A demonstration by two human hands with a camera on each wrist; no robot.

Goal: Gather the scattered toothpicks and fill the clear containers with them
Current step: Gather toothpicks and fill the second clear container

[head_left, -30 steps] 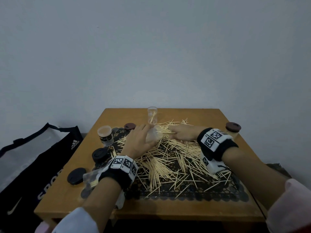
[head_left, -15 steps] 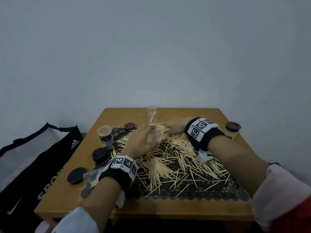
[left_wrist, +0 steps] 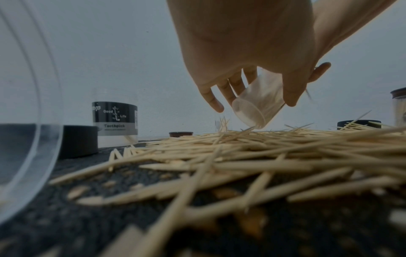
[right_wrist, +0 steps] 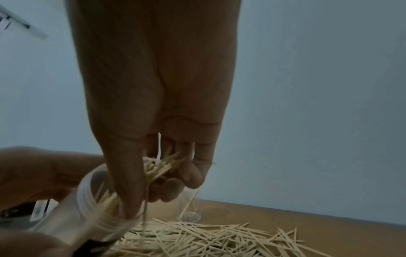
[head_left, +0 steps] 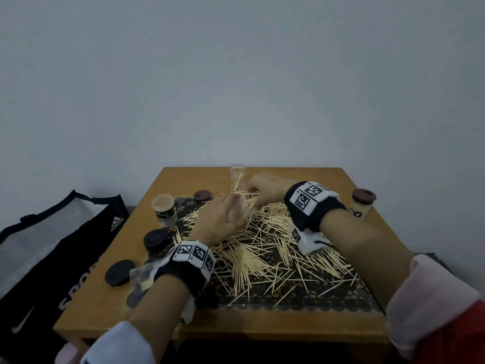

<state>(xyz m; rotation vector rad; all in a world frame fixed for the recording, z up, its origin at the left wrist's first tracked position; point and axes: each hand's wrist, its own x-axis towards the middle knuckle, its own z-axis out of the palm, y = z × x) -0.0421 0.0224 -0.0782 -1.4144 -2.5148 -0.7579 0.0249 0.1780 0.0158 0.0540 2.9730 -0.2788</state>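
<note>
Left wrist view: "Good Life Toothpick" label on standing container [left_wrist: 115, 122].

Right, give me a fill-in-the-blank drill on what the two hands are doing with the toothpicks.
1. The left hand holds a clear container that is ____ rather than upright.
2. The right hand pinches a bundle of ____ at that container's mouth.
3. Loose toothpicks lie scattered over a dark patterned ____ on the wooden table.
4. The upright clear tube at the table's far edge has no ____ on it.

Missing words: tilted; toothpicks; mat; lid
</note>
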